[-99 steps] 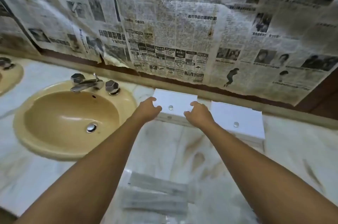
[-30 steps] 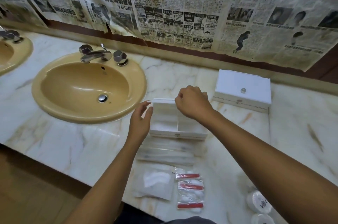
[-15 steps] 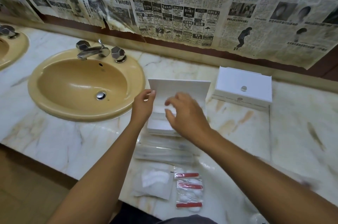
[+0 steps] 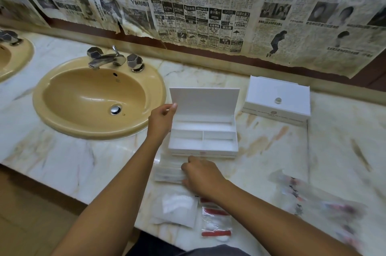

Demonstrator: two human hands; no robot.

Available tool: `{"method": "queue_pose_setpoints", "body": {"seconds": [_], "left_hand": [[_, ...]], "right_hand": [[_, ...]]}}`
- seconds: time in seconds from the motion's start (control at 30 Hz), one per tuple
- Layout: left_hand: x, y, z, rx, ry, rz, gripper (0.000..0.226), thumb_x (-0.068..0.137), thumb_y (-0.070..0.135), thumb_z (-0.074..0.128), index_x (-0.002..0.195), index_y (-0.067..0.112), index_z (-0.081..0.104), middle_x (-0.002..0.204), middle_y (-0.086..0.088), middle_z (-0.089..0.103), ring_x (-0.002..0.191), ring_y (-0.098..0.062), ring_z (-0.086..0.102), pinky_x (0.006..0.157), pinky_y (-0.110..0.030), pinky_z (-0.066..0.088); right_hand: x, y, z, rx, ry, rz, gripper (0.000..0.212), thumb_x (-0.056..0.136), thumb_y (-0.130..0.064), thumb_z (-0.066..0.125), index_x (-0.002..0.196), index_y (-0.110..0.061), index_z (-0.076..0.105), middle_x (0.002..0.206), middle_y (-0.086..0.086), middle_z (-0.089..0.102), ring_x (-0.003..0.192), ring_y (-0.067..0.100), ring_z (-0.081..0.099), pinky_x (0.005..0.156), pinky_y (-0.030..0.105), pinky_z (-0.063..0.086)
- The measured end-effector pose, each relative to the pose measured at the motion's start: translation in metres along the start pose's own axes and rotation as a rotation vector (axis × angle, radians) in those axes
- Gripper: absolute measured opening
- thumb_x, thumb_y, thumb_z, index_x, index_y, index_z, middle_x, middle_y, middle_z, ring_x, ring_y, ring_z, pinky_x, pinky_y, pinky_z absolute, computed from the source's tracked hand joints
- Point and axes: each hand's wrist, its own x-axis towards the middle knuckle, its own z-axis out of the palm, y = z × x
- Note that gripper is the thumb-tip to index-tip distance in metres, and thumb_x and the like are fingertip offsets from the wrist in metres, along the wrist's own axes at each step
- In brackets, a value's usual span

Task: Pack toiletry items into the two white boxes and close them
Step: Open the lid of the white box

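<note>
Two white boxes are set on the marble worktop (image 4: 344, 151). At nine o'clock a beige sink (image 4: 98, 96) is sunk into it. The open box (image 4: 203, 130) (three compartments, all bare) sits at the centre, its raised lid (image 4: 205, 101) pinched at the left edge by the left hand (image 4: 161, 119). At six o'clock of it, clear long packets (image 4: 168, 172) are gripped by the curled fingers (image 4: 186, 169) of the right hand (image 4: 201, 176). At two o'clock the closed box (image 4: 276, 100) is seen.
</note>
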Motion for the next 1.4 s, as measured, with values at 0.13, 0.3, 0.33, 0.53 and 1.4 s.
{"method": "queue_pose_setpoints", "body": {"seconds": [0.13, 0.3, 0.33, 0.53, 1.4], "left_hand": [[0.0, -0.001, -0.001, -0.022, -0.012, -0.026, 0.03, 0.096, 0.042, 0.057, 0.111, 0.019, 0.071, 0.094, -0.012, 0.07, 0.079, -0.02, 0.062, 0.071, -0.046, 0.059], [0.002, -0.001, -0.005, -0.035, -0.061, -0.043, 0.025, 0.097, 0.04, 0.057, 0.107, 0.022, 0.07, 0.093, -0.005, 0.064, 0.086, -0.018, 0.061, 0.063, -0.033, 0.057], [0.003, -0.001, -0.006, -0.033, -0.073, -0.045, 0.026, 0.096, 0.041, 0.057, 0.108, 0.021, 0.071, 0.098, -0.002, 0.067, 0.09, -0.017, 0.064, 0.062, -0.031, 0.057], [0.008, -0.001, -0.011, -0.03, -0.142, -0.082, 0.032, 0.095, 0.045, 0.057, 0.113, 0.022, 0.071, 0.115, 0.004, 0.068, 0.101, -0.014, 0.067, 0.077, -0.046, 0.061], [-0.007, -0.027, -0.001, -0.119, -0.101, 0.164, 0.025, 0.102, 0.02, 0.049, 0.116, 0.027, 0.068, 0.108, 0.018, 0.07, 0.102, -0.003, 0.064, 0.077, -0.021, 0.051]], "right_hand": [[0.001, -0.001, -0.002, -0.044, 0.072, -0.035, 0.012, 0.09, -0.007, 0.052, 0.086, -0.005, 0.063, 0.079, 0.005, 0.042, 0.069, 0.028, 0.049, 0.05, 0.027, 0.028], [-0.003, 0.0, -0.013, -0.024, 0.131, -0.034, 0.017, 0.082, 0.002, 0.05, 0.081, -0.008, 0.063, 0.076, 0.004, 0.046, 0.069, 0.026, 0.044, 0.052, 0.027, 0.029], [-0.004, 0.0, -0.018, -0.027, 0.143, -0.035, 0.018, 0.08, 0.004, 0.05, 0.079, -0.009, 0.063, 0.074, 0.003, 0.045, 0.068, 0.025, 0.044, 0.048, 0.025, 0.024], [-0.015, 0.001, -0.051, -0.048, 0.25, -0.005, 0.019, 0.081, 0.002, 0.049, 0.078, -0.01, 0.064, 0.07, 0.001, 0.047, 0.065, 0.021, 0.043, 0.051, 0.027, 0.027], [0.069, 0.046, -0.091, -0.218, 0.176, 0.13, 0.021, 0.083, 0.006, 0.052, 0.097, -0.008, 0.06, 0.066, 0.001, 0.036, 0.075, 0.025, 0.048, 0.065, 0.03, 0.038]]}}
